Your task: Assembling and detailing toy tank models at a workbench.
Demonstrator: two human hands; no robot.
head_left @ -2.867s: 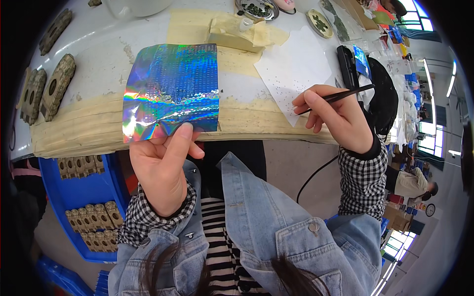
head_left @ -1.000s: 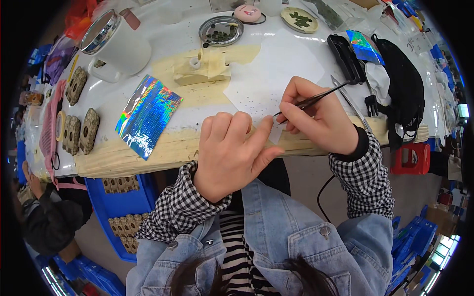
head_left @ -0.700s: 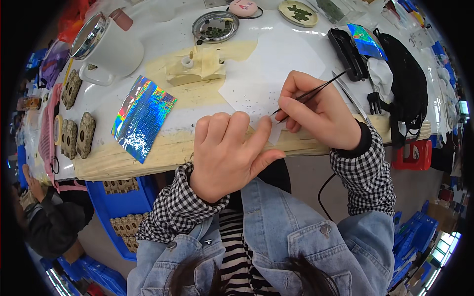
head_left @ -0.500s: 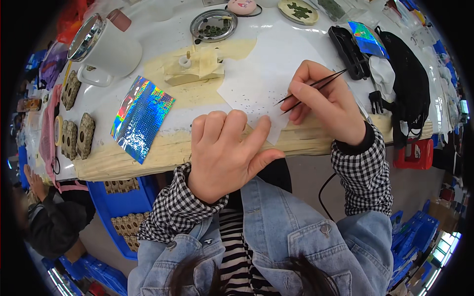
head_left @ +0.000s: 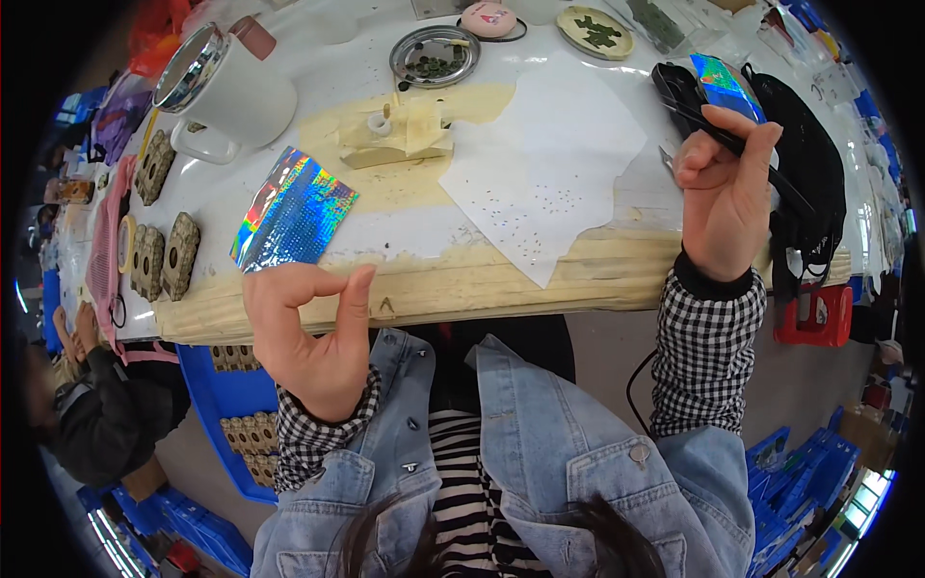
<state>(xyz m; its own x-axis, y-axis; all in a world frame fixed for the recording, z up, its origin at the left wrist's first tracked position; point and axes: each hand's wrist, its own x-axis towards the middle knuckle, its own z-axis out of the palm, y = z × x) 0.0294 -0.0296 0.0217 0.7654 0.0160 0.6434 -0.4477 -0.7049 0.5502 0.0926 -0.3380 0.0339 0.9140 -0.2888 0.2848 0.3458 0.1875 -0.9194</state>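
My right hand (head_left: pixel 723 193) is raised over the table's right end, shut on a thin black tweezer-like tool (head_left: pixel 737 144). My left hand (head_left: pixel 308 337) hovers in front of the table's wooden edge (head_left: pixel 462 284). Its thumb and curled forefinger stand apart, with nothing visible between them. Between my hands lies a white paper sheet (head_left: pixel 540 173) speckled with tiny dots, and neither hand touches it. Just beyond my left hand a shiny holographic sheet (head_left: pixel 294 212) lies flat on the table.
A white mug (head_left: pixel 226 91), a small wooden block stand (head_left: pixel 395 135) and a metal dish of small pieces (head_left: pixel 434 58) sit further back. Black fabric (head_left: pixel 809 173) lies at the right end. Blue crates (head_left: pixel 231 405) stand under the table, and another person (head_left: pixel 96 414) sits at left.
My left hand has lifted off the paper and drawn back to the left, off the table edge. My right hand has risen from the paper and moved right with the tool.
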